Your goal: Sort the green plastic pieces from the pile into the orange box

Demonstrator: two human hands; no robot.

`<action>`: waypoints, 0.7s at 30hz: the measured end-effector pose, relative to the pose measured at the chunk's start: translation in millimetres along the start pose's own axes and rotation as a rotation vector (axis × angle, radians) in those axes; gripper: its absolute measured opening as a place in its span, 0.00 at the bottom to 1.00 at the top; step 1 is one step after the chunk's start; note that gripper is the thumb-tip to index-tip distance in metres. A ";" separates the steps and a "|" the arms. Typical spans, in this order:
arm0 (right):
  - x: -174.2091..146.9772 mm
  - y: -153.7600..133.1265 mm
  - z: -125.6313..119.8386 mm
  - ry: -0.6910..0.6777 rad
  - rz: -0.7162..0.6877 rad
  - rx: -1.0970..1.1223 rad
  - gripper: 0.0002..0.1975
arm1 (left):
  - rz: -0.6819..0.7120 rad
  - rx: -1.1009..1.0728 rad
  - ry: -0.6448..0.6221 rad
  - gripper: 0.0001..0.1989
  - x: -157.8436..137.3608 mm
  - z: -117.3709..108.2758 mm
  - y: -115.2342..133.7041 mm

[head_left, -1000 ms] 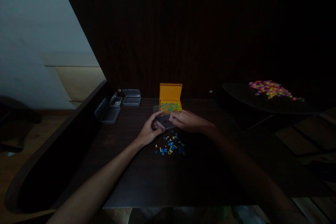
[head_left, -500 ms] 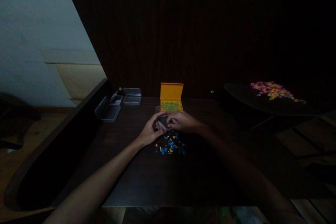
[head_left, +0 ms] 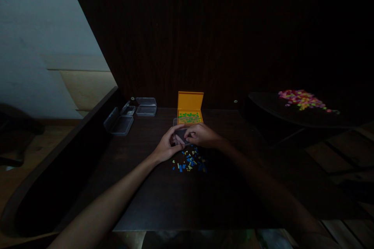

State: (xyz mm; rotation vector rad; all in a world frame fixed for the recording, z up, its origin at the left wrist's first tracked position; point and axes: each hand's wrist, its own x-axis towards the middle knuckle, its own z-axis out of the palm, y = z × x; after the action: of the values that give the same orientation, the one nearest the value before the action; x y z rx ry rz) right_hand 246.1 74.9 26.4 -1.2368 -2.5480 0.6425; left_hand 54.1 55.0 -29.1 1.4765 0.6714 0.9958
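Observation:
My left hand (head_left: 167,146) is wrapped round the left side of a clear plastic box (head_left: 181,133), its lid raised at the far side. Over the right part of that box is my right hand (head_left: 198,135), fingers curled in a pinch; whatever they hold is too small or hidden to make out. Just below the hands lies a loose scatter of small blue and pale yellow building bricks (head_left: 191,162). Right behind the clear box stands an open yellow box (head_left: 190,101) with green and greyish pieces (head_left: 189,116) in it.
Open clear plastic boxes (head_left: 124,125) stand at the table's left, another clear box (head_left: 146,109) behind them. A dark raised side panel (head_left: 67,151) borders the table on the left. A heap of multicoloured beads or small pieces (head_left: 305,100) lies on a dark curved shelf (head_left: 269,113) at right.
The view has shifted very slightly. Both hands stay at the clear box in almost the same pose, and the bricks lie as before.

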 end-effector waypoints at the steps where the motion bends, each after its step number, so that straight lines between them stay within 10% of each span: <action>1: 0.0 0.0 0.0 -0.005 0.002 -0.001 0.10 | 0.000 -0.001 0.003 0.34 0.0 0.2 0.3; 10: -4.3 -5.6 -5.9 0.047 -0.032 0.052 0.11 | -0.014 -0.001 0.035 0.34 2.0 -0.7 0.0; 21: -12.8 -19.6 -10.0 -0.278 -0.148 -0.227 0.10 | -0.033 0.083 0.093 0.34 2.8 -4.8 2.7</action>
State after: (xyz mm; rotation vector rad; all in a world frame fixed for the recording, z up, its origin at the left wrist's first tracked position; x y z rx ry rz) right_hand 244.5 57.0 44.4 -1.0736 -2.9810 0.5369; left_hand 50.9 59.3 -26.1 1.4932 0.8100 1.0272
